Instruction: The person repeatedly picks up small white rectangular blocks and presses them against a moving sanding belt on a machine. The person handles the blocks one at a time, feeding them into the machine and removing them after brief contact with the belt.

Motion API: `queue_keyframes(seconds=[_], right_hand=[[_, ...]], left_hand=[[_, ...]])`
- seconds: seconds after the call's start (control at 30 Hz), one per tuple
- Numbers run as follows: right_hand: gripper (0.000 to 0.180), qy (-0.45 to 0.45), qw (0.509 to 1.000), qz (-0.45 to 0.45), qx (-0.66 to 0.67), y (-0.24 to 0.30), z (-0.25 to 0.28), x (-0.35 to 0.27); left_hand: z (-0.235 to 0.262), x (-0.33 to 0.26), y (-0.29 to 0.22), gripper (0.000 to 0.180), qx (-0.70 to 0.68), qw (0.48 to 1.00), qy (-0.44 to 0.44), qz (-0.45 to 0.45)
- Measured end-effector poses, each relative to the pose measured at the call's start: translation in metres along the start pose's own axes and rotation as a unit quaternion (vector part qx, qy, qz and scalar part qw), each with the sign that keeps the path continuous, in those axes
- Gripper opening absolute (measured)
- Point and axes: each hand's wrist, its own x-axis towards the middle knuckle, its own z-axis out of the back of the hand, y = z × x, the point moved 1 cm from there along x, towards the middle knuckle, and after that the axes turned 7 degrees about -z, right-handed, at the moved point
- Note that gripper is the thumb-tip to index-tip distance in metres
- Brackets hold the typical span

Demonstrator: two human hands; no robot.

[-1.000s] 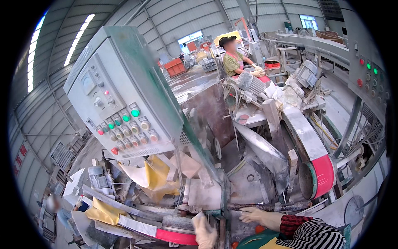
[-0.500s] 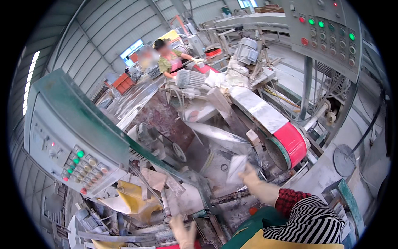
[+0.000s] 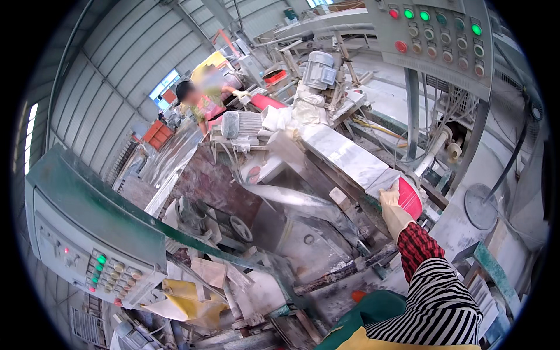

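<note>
Gloved fingers (image 3: pixel 389 198) touching slab end (image 3: pixel 379 178) (pale stone)

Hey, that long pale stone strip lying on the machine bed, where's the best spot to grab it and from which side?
Judging by its pose, take the long pale stone strip at its near end, where the gloved right hand already rests beside the red guard. Come from the near, operator's side: that end overhangs openly, while the far end runs in under the grey motors. The left hand is out of view.

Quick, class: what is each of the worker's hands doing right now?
Left hand: not in view.
Right hand: gloved, resting against the near end of the pale stone slab by the red roller; grip cannot be told.
</note>
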Motion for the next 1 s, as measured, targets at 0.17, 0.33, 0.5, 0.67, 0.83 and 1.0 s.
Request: queue_keyframes(seconds=[0.17, 0.33, 0.5, 0.67, 0.83, 1.0], right_hand=[[0.088, 0.002, 0.994, -0.074, -0.084, -0.001, -0.002, 0.010], [0.080, 0.029, 0.953, -0.114, -0.279, 0.026, 0.020, -0.001], [0.068, 0.057, 0.986, -0.105, 0.114, 0.018, 0.029, -0.014], [0.064, 0.112, 0.949, -0.084, 0.281, -0.009, 0.019, -0.001], [0.059, 0.124, 0.980, 0.004, 0.155, -0.018, 0.007, -0.012], [0.040, 0.344, 0.934, -0.068, 0.067, -0.046, 0.021, -0.106]], left_hand=[[0.010, 0.006, -0.006, 0.096, 0.003, 0.995, 0.095, 0.031], [0.000, 0.008, -0.005, 0.100, 0.043, 0.994, 0.089, 0.039], [-0.012, 0.000, -0.007, 0.099, 0.037, 0.998, 0.042, 0.036], [0.025, -0.013, -0.039, 0.079, 0.011, 0.996, -0.085, 0.035], [0.077, -0.012, -0.051, 0.073, 0.062, 0.982, -0.142, 0.112], [0.079, 0.014, -0.017, 0.089, 0.011, 0.967, -0.147, 0.207]])
